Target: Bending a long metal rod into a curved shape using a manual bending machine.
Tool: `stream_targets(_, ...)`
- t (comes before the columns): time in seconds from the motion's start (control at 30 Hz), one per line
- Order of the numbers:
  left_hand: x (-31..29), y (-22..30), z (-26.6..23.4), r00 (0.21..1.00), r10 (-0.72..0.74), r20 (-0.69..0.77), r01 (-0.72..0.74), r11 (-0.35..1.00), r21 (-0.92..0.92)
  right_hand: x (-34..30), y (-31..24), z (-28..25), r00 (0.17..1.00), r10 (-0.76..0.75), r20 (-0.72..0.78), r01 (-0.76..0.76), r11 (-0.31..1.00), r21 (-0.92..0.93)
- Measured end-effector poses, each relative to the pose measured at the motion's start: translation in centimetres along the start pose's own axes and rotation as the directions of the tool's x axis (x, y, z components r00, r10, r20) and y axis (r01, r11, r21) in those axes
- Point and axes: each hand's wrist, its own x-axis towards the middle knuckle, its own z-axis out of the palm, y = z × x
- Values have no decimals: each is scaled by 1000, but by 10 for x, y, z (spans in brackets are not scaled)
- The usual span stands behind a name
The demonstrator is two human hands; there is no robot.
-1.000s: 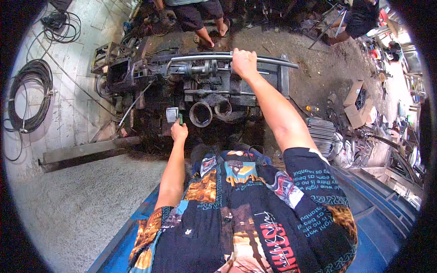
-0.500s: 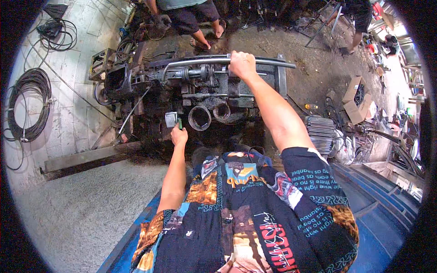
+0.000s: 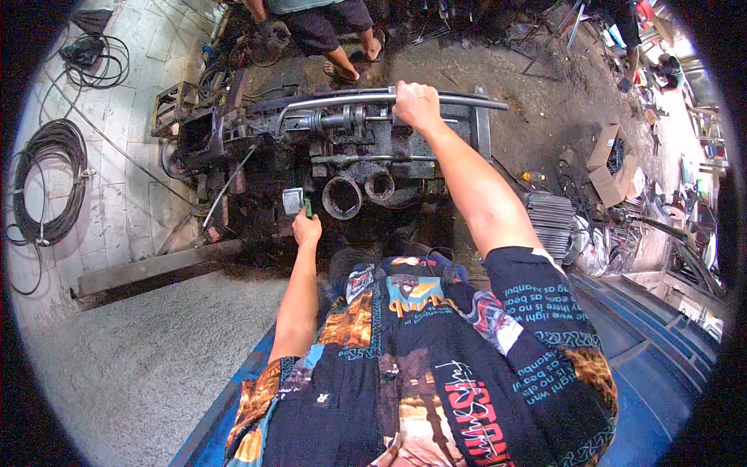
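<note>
My right hand (image 3: 416, 104) is closed around a long grey metal bar (image 3: 342, 99), which lies crosswise over the far side of a dark, greasy machine (image 3: 327, 148). My left hand (image 3: 306, 228) is closed on a green handle (image 3: 308, 208) at the machine's near left. Beside that handle sits a small grey metal box (image 3: 292, 201). Two round, open-ended metal pipes (image 3: 342, 198) face me at the machine's near middle. A ribbed shaft (image 3: 338, 118) runs parallel to the bar, nearer to me.
Another person's feet (image 3: 342, 72) are just beyond the machine, and a second person's leg (image 3: 629, 66) shows at the far right. A ribbed motor housing (image 3: 551, 222) and an open cardboard box (image 3: 611, 167) stand on the right. A coiled black cable (image 3: 50, 183) lies left.
The long bar has shifted very slightly away and to the right under my right hand. At the far right, the other person's leg has moved rightward. My left hand keeps its place.
</note>
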Motion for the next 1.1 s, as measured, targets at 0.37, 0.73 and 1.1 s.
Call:
stream_targets(0.37, 7, -12, 9, 996, 86, -36, -86, 996, -19, -1, 1, -1, 1000, -1, -9, 1, 1000, -16)
stream_targets(0.73, 9, -11, 10, 992, 111, -65, -113, 993, -25, 1, 0, -3, 1000, 23, -3, -23, 1000, -4)
stream_targets(1.1, 6, -7, 8, 996, 73, -44, -74, 997, -23, -1, 4, -6, 999, 31, 32, -31, 999, -11)
